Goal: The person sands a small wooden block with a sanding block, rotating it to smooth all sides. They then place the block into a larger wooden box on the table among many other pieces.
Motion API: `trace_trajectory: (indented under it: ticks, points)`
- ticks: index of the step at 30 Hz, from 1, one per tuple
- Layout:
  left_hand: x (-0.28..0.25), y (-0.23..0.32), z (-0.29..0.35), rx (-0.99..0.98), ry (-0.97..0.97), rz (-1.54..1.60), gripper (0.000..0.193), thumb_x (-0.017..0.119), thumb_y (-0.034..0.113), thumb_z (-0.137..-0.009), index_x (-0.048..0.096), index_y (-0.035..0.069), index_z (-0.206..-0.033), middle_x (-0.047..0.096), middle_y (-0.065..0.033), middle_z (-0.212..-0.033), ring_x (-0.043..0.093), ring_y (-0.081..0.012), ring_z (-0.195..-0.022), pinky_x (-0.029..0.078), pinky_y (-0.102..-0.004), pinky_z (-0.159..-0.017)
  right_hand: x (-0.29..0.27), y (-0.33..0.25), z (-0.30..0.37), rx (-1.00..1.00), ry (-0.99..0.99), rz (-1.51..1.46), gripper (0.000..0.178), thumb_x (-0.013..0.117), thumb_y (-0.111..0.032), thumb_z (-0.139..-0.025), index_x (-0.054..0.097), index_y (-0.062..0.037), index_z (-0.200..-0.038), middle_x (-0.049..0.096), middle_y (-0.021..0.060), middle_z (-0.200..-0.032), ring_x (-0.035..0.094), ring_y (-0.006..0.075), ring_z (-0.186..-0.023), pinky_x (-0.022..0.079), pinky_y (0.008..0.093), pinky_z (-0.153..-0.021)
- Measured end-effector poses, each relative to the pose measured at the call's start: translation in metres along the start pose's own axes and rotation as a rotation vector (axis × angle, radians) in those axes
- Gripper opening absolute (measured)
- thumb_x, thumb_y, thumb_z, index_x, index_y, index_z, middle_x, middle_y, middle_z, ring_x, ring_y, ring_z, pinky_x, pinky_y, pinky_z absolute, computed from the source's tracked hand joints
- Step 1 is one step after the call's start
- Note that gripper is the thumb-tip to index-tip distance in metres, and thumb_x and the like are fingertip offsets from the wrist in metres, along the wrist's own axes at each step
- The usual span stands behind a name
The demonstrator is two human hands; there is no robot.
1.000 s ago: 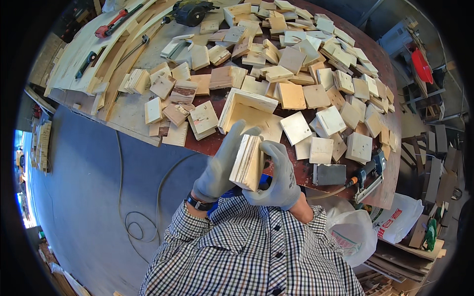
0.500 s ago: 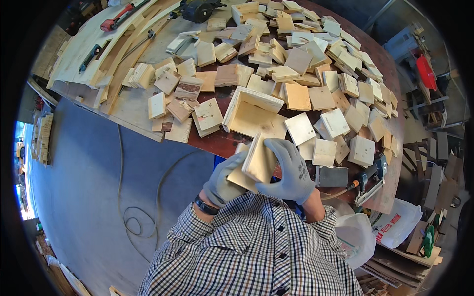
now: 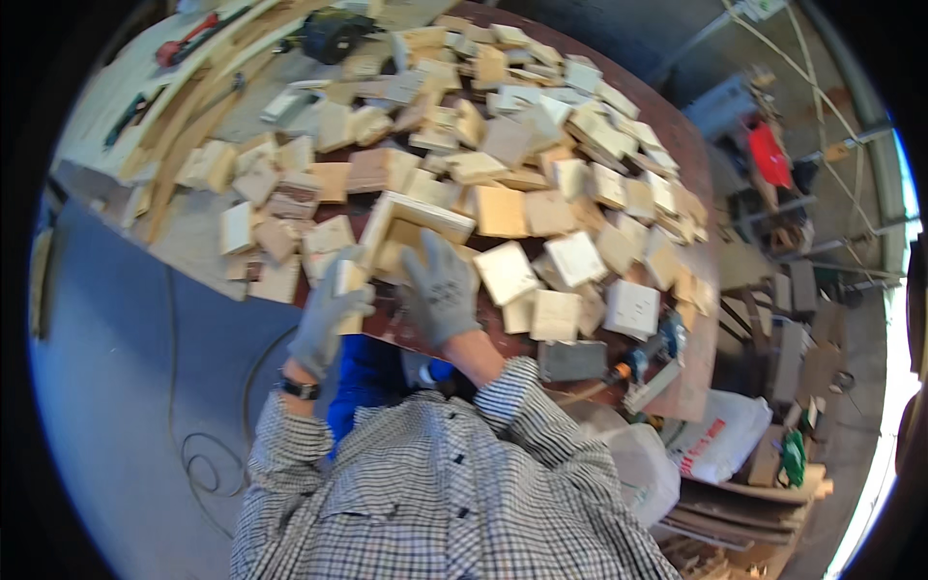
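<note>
My left hand [image 3: 327, 317], in a grey glove, grips a pale wooden block [image 3: 350, 298] at the table's near edge. Its fingers wrap around the block's side. My right hand [image 3: 443, 292], gloved too, is just to the right with its fingers apart, and I see nothing held in it. Its fingertips are close to an angled wooden piece [image 3: 430, 215] made of boards joined at a corner; whether they touch it I cannot tell. Many loose wooden blocks [image 3: 503, 213] lie piled beyond both hands.
The dark red table [image 3: 688, 372] carries an air tool [image 3: 667, 338] and a grey flat block [image 3: 572, 362] at right. A black power tool [image 3: 333, 37] and a red-handled tool [image 3: 184, 43] lie far left. White plastic bags [image 3: 720, 435] hang at right; a hose [image 3: 174, 367] lies on the floor.
My hands have come apart and moved forward to the table edge. My right hand has let go of the wooden pieces; my left still holds wood. The view has shifted.
</note>
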State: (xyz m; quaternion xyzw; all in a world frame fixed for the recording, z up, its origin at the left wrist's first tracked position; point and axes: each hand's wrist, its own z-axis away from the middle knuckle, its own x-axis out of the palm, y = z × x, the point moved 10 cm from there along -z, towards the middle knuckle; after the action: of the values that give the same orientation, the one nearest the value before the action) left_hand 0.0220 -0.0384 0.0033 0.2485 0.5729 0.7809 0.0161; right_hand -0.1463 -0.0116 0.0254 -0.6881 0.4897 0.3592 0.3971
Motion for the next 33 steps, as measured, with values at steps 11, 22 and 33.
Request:
trace_trajectory:
  ticks: [11, 22, 33]
  points:
    - [0.02, -0.022, 0.027, 0.007, -0.087, -0.179, 0.085, 0.076, 0.016, -0.094, 0.038, 0.007, -0.168, 0.048, -0.0085, -0.154, 0.059, -0.0144, -0.108, 0.055, -0.0312, -0.097, 0.0, 0.016, 0.026, 0.16, -0.021, 0.046, 0.043, 0.081, -0.033, -0.088, 0.069, -0.022, -0.128, 0.064, 0.0051, -0.107, 0.064, 0.0302, -0.095, 0.052, 0.0466, -0.082]
    - [0.017, -0.03, 0.03, 0.062, -0.027, -0.163, 0.082, 0.073, 0.019, -0.096, 0.037, 0.009, -0.169, 0.046, -0.01, -0.155, 0.053, -0.0191, -0.131, 0.052, -0.0358, -0.108, -0.005, 0.023, 0.022, 0.23, -0.111, 0.02, 0.058, 0.079, -0.044, -0.092, 0.063, -0.0227, -0.143, 0.065, 0.0143, -0.123, 0.069, 0.0367, -0.102, 0.057, 0.0495, -0.084]
    - [0.062, -0.027, 0.078, -0.039, -0.209, -0.005, 0.07, 0.061, 0.029, -0.108, 0.035, -0.002, -0.166, 0.062, -0.0139, -0.146, 0.063, -0.0213, -0.132, 0.05, -0.0376, -0.112, -0.096, -0.068, 0.055, -0.212, -0.314, -0.408, 0.112, 0.092, -0.056, -0.07, 0.048, -0.0055, -0.159, 0.05, 0.0195, -0.159, 0.065, 0.0378, -0.119, 0.053, 0.0516, -0.1]
